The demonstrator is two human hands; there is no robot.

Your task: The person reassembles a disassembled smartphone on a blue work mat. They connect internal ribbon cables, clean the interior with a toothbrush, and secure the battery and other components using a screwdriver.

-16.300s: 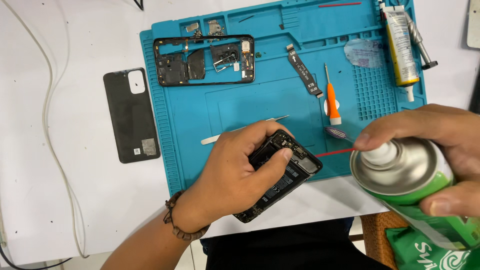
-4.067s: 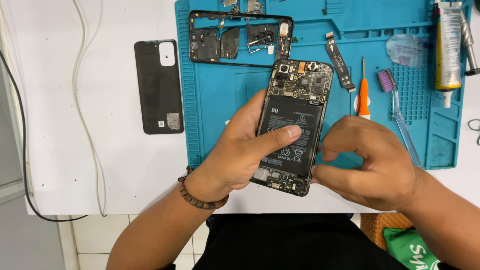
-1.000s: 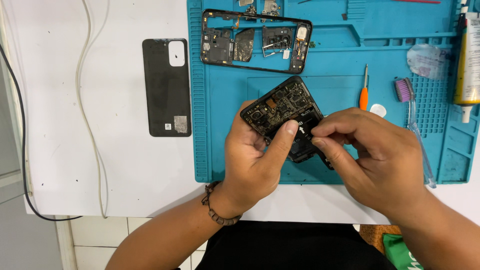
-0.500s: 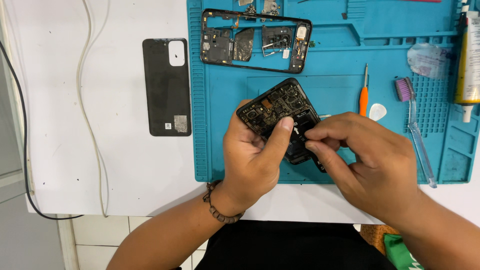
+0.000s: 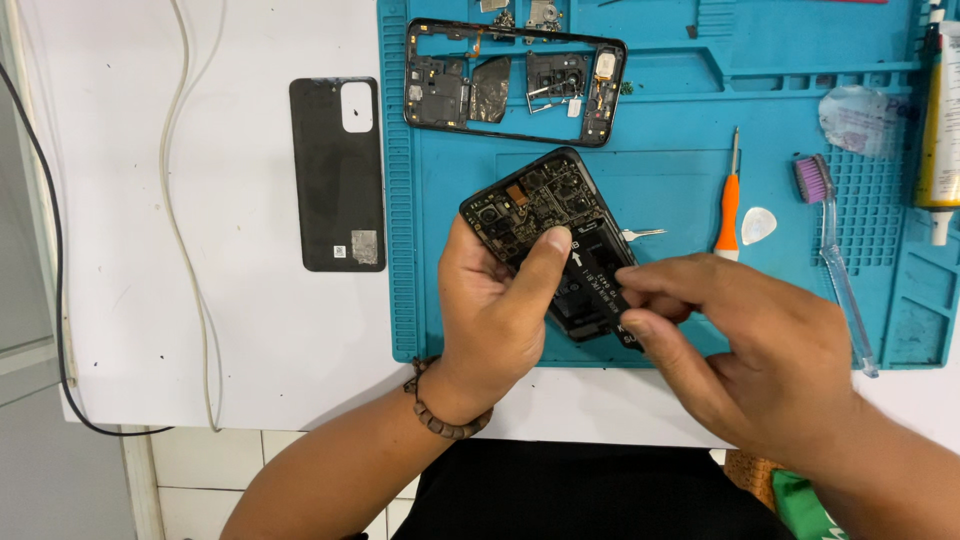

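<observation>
My left hand (image 5: pixel 500 310) grips an opened black phone (image 5: pixel 545 215), its circuit board and battery facing up, tilted over the blue work mat (image 5: pixel 660 170). My left thumb presses on the battery. My right hand (image 5: pixel 745 345) pinches the battery's lower right edge (image 5: pixel 612 290) with thumb and fingertips. A thin metal pry tool (image 5: pixel 642 234) pokes out from behind the phone on its right.
On the mat lie a black phone mid-frame (image 5: pixel 515 82), an orange screwdriver (image 5: pixel 728 200), a white pick (image 5: pixel 758 225), a purple-headed brush (image 5: pixel 830 250) and a glue tube (image 5: pixel 940 130). A black back cover (image 5: pixel 337 172) and white cables (image 5: pixel 185 200) rest on the white table.
Over the last second the phone has stayed tilted in my left hand. My right fingers have shifted along the battery's lower edge and pinch it more tightly.
</observation>
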